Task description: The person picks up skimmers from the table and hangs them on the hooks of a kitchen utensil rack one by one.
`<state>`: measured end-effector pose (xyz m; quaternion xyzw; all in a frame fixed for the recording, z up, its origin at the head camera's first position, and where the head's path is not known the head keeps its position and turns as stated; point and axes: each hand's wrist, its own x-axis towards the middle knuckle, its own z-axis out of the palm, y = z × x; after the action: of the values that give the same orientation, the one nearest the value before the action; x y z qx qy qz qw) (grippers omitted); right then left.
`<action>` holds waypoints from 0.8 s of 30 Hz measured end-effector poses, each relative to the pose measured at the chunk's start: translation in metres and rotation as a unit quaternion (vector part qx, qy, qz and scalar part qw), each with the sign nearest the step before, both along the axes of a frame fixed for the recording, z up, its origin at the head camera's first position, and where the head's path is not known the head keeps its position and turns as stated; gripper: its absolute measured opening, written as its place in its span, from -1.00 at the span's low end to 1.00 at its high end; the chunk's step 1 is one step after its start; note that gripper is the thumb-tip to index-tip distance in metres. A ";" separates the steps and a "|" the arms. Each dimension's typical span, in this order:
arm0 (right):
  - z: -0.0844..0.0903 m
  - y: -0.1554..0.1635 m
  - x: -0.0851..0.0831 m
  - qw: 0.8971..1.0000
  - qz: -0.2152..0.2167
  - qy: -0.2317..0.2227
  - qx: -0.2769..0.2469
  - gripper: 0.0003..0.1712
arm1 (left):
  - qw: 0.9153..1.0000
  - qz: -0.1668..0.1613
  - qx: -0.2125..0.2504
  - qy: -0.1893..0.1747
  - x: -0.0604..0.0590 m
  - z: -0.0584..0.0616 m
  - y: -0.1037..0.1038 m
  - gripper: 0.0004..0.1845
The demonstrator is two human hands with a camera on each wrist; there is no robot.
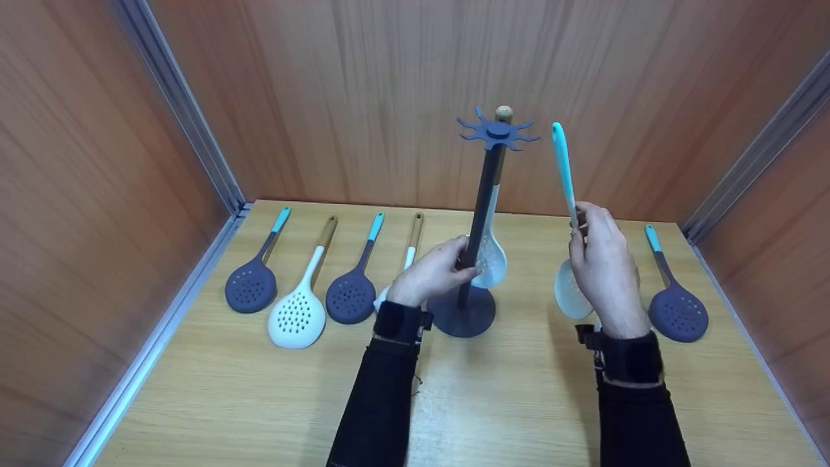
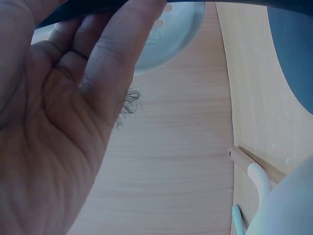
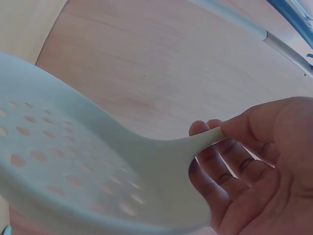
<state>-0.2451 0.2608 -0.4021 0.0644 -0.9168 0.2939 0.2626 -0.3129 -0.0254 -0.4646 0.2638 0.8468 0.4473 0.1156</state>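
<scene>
A dark utensil stand (image 1: 483,194) with a round base and a hook crown stands mid-table. My left hand (image 1: 454,258) grips its pole low down; in the left wrist view the fingers (image 2: 105,54) curl round the dark pole. A pale perforated skimmer (image 1: 491,259) hangs on the stand behind the pole. My right hand (image 1: 587,237) pinches the neck of a pale skimmer with a teal handle (image 1: 563,168) and holds it upright, right of the stand. Its perforated head (image 3: 73,166) fills the right wrist view, the fingers (image 3: 220,133) on its neck.
Lying on the table left of the stand are a dark skimmer (image 1: 251,285), a white skimmer (image 1: 297,316), another dark skimmer (image 1: 350,297) and a wooden-handled one (image 1: 413,237) partly hidden by my left hand. A dark skimmer (image 1: 677,313) lies at the right. Wooden walls enclose three sides.
</scene>
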 end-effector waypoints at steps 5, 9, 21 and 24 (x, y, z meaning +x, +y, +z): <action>0.001 0.000 0.001 1.000 -0.002 0.006 -0.014 -0.53 | 1.000 -0.001 0.002 -0.003 -0.001 0.000 0.000 -0.60; 0.003 -0.001 0.002 1.000 -0.005 0.011 -0.026 -0.50 | 1.000 0.000 0.003 -0.006 -0.001 0.000 0.000 -0.60; 0.006 -0.005 0.006 0.997 -0.012 0.058 -0.044 -0.48 | 1.000 0.002 0.005 -0.008 -0.001 -0.001 0.000 -0.61; 0.007 -0.006 0.007 0.996 -0.012 0.070 -0.048 -0.46 | 1.000 0.002 0.004 -0.008 -0.001 -0.002 0.000 -0.60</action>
<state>-0.2382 0.2551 -0.3954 0.0615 -0.8816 0.3292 0.3326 -0.3141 -0.0252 -0.4662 0.2595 0.8444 0.4529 0.1201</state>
